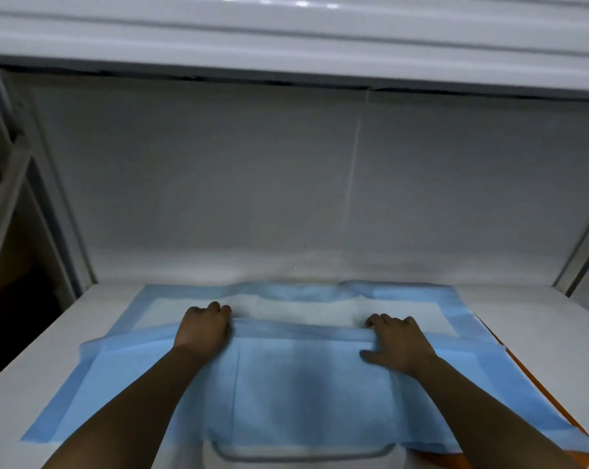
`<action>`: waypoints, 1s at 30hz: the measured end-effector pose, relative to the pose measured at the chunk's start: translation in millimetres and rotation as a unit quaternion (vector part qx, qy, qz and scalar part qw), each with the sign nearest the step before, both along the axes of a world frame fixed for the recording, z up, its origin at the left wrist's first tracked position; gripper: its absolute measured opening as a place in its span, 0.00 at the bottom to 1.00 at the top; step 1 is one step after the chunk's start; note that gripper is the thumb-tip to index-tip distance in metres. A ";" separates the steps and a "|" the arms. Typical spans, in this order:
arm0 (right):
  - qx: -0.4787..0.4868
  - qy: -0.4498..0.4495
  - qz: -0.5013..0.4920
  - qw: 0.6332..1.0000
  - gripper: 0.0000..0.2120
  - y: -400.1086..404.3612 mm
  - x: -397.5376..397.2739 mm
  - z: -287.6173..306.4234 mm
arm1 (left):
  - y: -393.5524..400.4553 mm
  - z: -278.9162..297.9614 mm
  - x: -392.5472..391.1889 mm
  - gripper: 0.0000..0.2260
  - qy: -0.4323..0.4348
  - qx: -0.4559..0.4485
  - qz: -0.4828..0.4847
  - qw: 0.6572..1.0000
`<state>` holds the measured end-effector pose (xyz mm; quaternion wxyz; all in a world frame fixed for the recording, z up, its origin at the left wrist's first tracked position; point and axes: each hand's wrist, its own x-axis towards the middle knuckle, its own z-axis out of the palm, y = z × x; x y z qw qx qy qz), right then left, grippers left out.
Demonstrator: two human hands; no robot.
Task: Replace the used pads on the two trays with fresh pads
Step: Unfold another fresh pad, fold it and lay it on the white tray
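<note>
Blue pad (306,384) lies on the white tray (42,377), partly folded, its white inner face exposed at the far side. Left hand (203,328) and right hand (396,345) both rest on the fold's leading edge, well apart, fingers curled over and closed around the blue layer. Orange edge (540,394) shows beneath the pad at right.

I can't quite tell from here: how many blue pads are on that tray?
1 that I can make out: a blue pad spread on the white tray, its near part folded under both hands. Others may lie hidden beneath.
</note>
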<state>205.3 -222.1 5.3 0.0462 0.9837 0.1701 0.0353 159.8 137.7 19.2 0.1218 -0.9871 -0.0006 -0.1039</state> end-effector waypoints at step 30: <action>0.031 -0.287 0.103 0.952 0.10 -57.3 -204.7 49.6 | 11.9 52.0 -207.5 0.18 -0.104 0.014 -0.072 0.992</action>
